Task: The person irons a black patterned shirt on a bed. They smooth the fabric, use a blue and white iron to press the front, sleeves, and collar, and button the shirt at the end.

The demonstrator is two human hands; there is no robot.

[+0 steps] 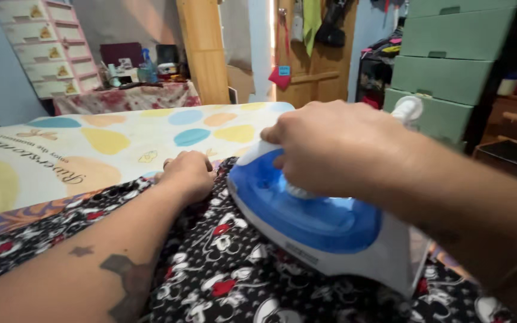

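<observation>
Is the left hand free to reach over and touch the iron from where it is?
Probably yes. The left hand lies flat on the black patterned cloth right beside the iron, with nothing between them. The right hand already grips the iron's handle.

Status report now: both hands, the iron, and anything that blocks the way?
Right hand closed around iron handle. Left hand pressing black patterned cloth flat, just beside iron's tip. Nothing else lying on cloth ahead.

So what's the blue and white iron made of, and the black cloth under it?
The iron looks like hard plastic: glossy white shell, see-through blue top that catches light. The black cloth seems a thin, soft printed fabric, perhaps cotton; it wrinkles under the left hand. The right hand grips the iron's handle.
</observation>
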